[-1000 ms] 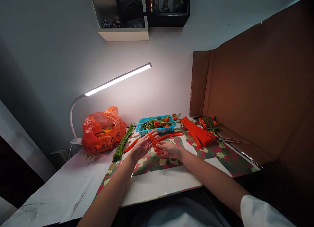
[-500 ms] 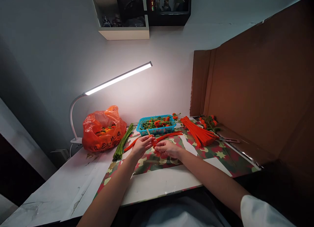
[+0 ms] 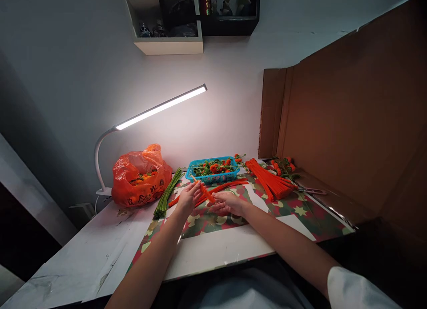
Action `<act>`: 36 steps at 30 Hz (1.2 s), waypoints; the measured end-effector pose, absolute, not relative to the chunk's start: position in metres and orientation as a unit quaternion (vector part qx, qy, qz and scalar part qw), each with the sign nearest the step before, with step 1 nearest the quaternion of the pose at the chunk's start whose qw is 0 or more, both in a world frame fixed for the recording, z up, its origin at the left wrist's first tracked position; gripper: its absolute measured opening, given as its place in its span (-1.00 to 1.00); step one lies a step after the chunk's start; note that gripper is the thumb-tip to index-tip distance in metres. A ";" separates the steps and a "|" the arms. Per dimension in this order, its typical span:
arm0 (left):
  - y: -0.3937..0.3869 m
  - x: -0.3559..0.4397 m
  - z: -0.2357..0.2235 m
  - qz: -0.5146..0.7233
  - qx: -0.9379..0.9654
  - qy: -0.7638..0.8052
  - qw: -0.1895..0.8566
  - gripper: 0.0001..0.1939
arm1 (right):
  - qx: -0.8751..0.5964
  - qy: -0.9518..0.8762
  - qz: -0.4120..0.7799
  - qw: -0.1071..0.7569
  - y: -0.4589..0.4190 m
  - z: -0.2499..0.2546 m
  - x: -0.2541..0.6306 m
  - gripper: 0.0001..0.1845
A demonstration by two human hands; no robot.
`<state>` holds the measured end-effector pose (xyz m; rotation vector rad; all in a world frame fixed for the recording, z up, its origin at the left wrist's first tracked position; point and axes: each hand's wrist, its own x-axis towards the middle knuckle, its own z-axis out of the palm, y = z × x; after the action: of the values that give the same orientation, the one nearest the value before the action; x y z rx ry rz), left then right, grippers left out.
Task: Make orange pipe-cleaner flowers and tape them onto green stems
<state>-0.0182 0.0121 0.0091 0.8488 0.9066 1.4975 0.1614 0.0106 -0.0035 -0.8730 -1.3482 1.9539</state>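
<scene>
Both hands meet over a camouflage-patterned mat [image 3: 300,213] on the desk. My left hand [image 3: 187,197] is closed around the upper part of a thin stick wrapped in orange pipe cleaner [image 3: 206,194], which slants up to the left. My right hand [image 3: 227,204] pinches the lower end of the same stick. More orange pipe cleaners [image 3: 230,185] lie on the mat just behind my hands.
A blue basket [image 3: 213,170] of small orange flowers stands at the back. A bundle of orange pipe cleaners [image 3: 271,180] lies to its right, green stems [image 3: 167,194] and an orange plastic bag [image 3: 140,175] to its left. A lit desk lamp [image 3: 160,108] arches overhead. Brown cardboard [image 3: 350,122] walls the right side.
My left hand has closed from spread fingers onto the stick and shifted a little left. The stick's top end has tilted further left. My right hand has stayed nearly in place.
</scene>
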 end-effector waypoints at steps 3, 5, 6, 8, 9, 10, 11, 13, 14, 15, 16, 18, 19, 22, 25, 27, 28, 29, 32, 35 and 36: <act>0.015 -0.022 0.011 0.683 0.326 0.376 0.534 -0.83 | -0.353 -0.497 0.741 0.282 0.012 -0.001 0.162 -0.65; 0.016 -0.024 0.011 0.693 0.318 0.376 0.526 -0.85 | -0.350 -0.504 0.744 0.265 0.012 -0.001 0.163 -0.63; 0.016 -0.024 0.011 0.695 0.316 0.377 0.524 -0.85 | -0.345 -0.507 0.745 0.261 0.011 -0.001 0.163 -0.63; 0.015 -0.023 0.011 0.693 0.322 0.376 0.524 -0.84 | -0.335 -0.508 0.746 0.269 0.011 -0.003 0.162 -0.67; 0.013 -0.021 0.011 0.686 0.333 0.374 0.528 -0.82 | -0.325 -0.506 0.747 0.282 0.012 -0.004 0.162 -0.68; 0.011 -0.018 0.011 0.671 0.352 0.373 0.536 -0.78 | -0.312 -0.504 0.748 0.298 0.012 -0.005 0.161 -0.70; 0.008 -0.016 0.010 0.645 0.377 0.373 0.551 -0.72 | -0.299 -0.501 0.749 0.314 0.013 -0.006 0.161 -0.71; 0.003 -0.010 0.008 0.564 0.440 0.375 0.590 -0.59 | -0.282 -0.499 0.746 0.339 0.015 -0.009 0.160 -0.71; 0.001 -0.007 0.007 0.522 0.468 0.376 0.606 -0.55 | -0.280 -0.500 0.743 0.347 0.016 -0.010 0.160 -0.71; 0.000 -0.004 0.005 0.496 0.491 0.374 0.611 -0.52 | -0.281 -0.502 0.739 0.352 0.017 -0.011 0.159 -0.70; -0.001 -0.002 0.004 0.487 0.506 0.374 0.606 -0.51 | -0.284 -0.505 0.734 0.355 0.018 -0.012 0.159 -0.69; -0.001 -0.001 0.001 0.493 0.523 0.377 0.584 -0.51 | -0.285 -0.514 0.726 0.357 0.019 -0.013 0.159 -0.68; -0.001 -0.001 0.000 0.498 0.526 0.381 0.575 -0.51 | -0.285 -0.521 0.722 0.355 0.019 -0.014 0.159 -0.67; 0.000 -0.003 0.000 0.503 0.524 0.384 0.569 -0.51 | -0.289 -0.536 0.714 0.345 0.019 -0.013 0.159 -0.66; 0.001 -0.004 0.002 0.499 0.530 0.382 0.569 -0.52 | -0.301 -0.549 0.707 0.328 0.017 -0.011 0.160 -0.66; 0.001 -0.005 0.002 0.492 0.535 0.389 0.567 -0.53 | -0.315 -0.559 0.699 0.315 0.015 -0.010 0.160 -0.65; 0.001 -0.004 0.002 0.491 0.535 0.392 0.565 -0.54 | -0.321 -0.563 0.695 0.311 0.014 -0.009 0.160 -0.65; 0.002 -0.004 0.001 0.493 0.533 0.395 0.563 -0.54 | -0.324 -0.565 0.694 0.309 0.013 -0.008 0.160 -0.65; 0.004 -0.005 0.000 0.505 0.522 0.402 0.558 -0.53 | -0.313 -0.567 0.696 0.310 0.013 -0.008 0.160 -0.64; 0.005 -0.006 0.001 0.514 0.508 0.409 0.557 -0.50 | -0.308 -0.571 0.693 0.314 0.014 -0.008 0.160 -0.62; 0.005 -0.007 0.001 0.517 0.504 0.410 0.558 -0.49 | -0.308 -0.572 0.692 0.315 0.014 -0.008 0.159 -0.62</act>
<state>-0.0065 0.0048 0.0013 1.1886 0.9669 1.2194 0.1593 0.0142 -0.0083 -0.8118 -1.5058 1.8237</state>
